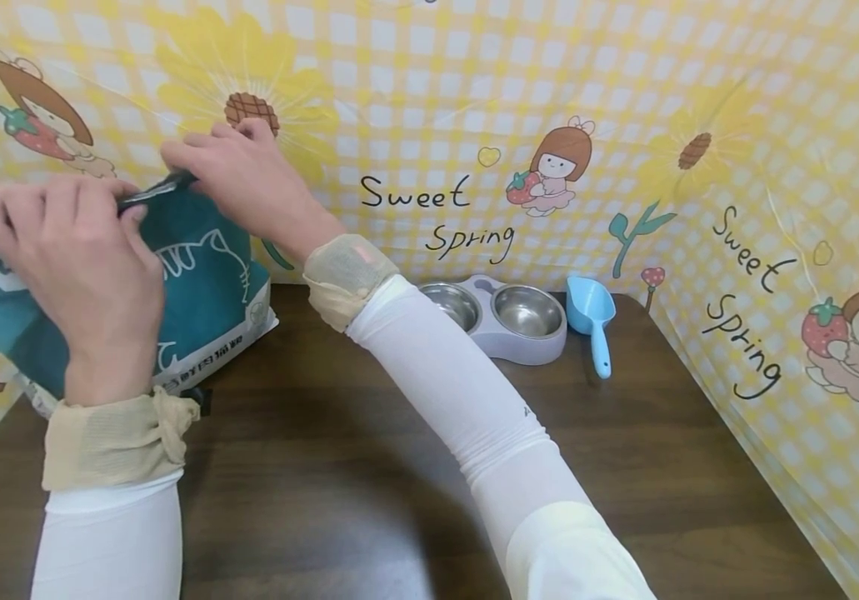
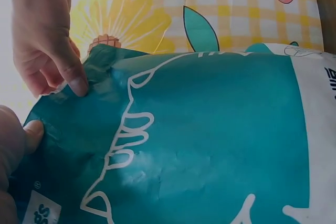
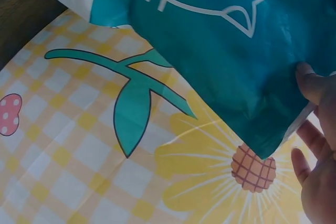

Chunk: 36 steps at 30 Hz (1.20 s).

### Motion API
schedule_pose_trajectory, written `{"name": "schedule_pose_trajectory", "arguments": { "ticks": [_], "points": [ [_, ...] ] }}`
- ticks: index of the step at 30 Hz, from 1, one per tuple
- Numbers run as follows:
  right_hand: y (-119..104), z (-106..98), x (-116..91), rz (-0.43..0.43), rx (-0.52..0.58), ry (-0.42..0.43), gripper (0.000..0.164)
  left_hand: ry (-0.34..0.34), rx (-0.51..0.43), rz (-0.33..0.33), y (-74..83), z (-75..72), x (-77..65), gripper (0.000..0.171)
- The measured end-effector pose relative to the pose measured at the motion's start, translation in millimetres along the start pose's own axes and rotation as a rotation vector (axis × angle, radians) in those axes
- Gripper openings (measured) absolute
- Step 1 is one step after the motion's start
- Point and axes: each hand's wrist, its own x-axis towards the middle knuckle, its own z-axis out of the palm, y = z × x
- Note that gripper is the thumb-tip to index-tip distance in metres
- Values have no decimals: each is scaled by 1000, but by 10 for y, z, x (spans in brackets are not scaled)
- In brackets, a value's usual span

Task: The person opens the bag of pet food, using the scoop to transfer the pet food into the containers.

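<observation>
A teal and white bag [image 1: 212,292] with a white cat outline and printed lettering stands at the left of the table, leaning near the cloth backdrop. My left hand [image 1: 92,267] grips its top edge at the left, thumb on the near face. Farther right along the same edge, my right hand [image 1: 249,179] pinches the bag near its top corner. In the left wrist view both hands show at the top of the bag [image 2: 220,124]. The right wrist view has my right thumb [image 3: 310,82] pressed on the teal face, fingers behind it. The bag's contents are hidden.
A grey double pet bowl [image 1: 492,346] with two metal dishes sits at the back, partly behind my right forearm. Beside it on the right lies a light blue scoop [image 1: 591,312]. A yellow checked cloth [image 1: 429,108] rises behind the dark wooden table [image 1: 309,467].
</observation>
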Motion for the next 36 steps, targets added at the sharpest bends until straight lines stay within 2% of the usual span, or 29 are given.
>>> {"name": "schedule_pose_trajectory", "arguments": {
  "ticks": [7,13,18,22,25,27,29,33,35,36],
  "points": [
    [43,-79,-52,54,57,-46,18,40,-37,9,81,29,-13,57],
    [184,-111,-228,103,86,-43,20,77,-72,44,261,98,-50,52],
    [361,-109,-391,162,98,-26,17,24,-60,93,464,100,-94,48],
    [432,-82,-460,208,134,-22,17,-46,31,113,581,-5,-103,41],
    [428,-70,-453,217,167,-19,17,-98,126,34,597,-171,-77,36],
    [417,-65,-433,218,177,-16,19,-133,182,-50,569,-316,-39,35],
    [403,-56,-412,229,188,-21,21,-202,217,-162,537,-466,3,38],
    [382,-22,-398,256,174,-20,28,-319,198,-361,450,-689,79,45],
    [372,-5,-397,271,167,-9,29,-336,167,-415,417,-724,98,48],
    [365,2,-391,280,166,-3,29,-319,153,-416,401,-722,103,48]
  ]
}}
